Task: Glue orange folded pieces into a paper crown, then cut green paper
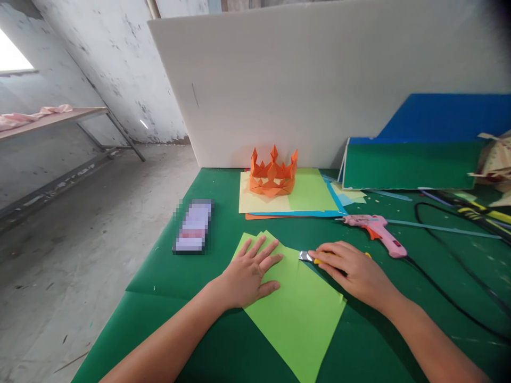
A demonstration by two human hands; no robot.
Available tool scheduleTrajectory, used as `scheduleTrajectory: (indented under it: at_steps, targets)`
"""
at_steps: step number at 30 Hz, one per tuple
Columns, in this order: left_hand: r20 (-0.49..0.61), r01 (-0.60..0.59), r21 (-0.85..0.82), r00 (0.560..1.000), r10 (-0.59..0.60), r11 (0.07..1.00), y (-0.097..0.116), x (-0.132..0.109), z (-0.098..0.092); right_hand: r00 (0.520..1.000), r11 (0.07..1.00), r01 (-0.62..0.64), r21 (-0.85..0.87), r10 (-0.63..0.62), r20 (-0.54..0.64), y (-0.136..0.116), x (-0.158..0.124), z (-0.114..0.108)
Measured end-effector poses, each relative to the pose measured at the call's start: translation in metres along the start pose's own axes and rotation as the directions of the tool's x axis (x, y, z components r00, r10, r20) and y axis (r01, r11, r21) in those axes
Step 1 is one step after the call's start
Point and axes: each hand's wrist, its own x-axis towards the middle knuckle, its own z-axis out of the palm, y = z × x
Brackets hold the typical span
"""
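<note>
Light green paper [297,314] lies slantwise on the green table, with folded layers along its upper edges. My left hand [251,271] rests flat on its upper left part, fingers spread. My right hand [347,268] is closed round a yellow utility knife [306,256], whose metal end points left at the paper's upper right edge. The palm and fingers cover most of the knife's handle. Beyond the hands, an orange folded-paper crown [273,178] stands on a stack of coloured sheets [311,191].
A pink glue gun [377,231] lies right of my right hand, its black cord [439,298] trailing right. A phone [194,226] with a blurred screen is at the left table edge. A white board [319,80] and a green panel [411,165] stand at the back.
</note>
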Motion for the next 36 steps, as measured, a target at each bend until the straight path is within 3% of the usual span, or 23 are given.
scheduleTrajectory:
  at_steps: [10,28,36]
  targets:
    - [-0.009,-0.013,-0.010,1.000,0.013,1.000,-0.001,-0.001,0.000,1.000,0.999,0.010,-0.040,-0.009,0.027,0.007,-0.001,-0.004]
    - [0.071,0.006,0.016,0.997,-0.007,1.000,-0.003,0.001,0.002,0.999,0.997,-0.031,-0.074,0.030,-0.011,0.015,-0.008,-0.004]
    - [0.030,0.006,0.072,1.000,-0.008,0.997,-0.002,0.001,0.004,1.000,0.997,-0.030,-0.077,0.031,0.006,0.012,0.003,-0.001]
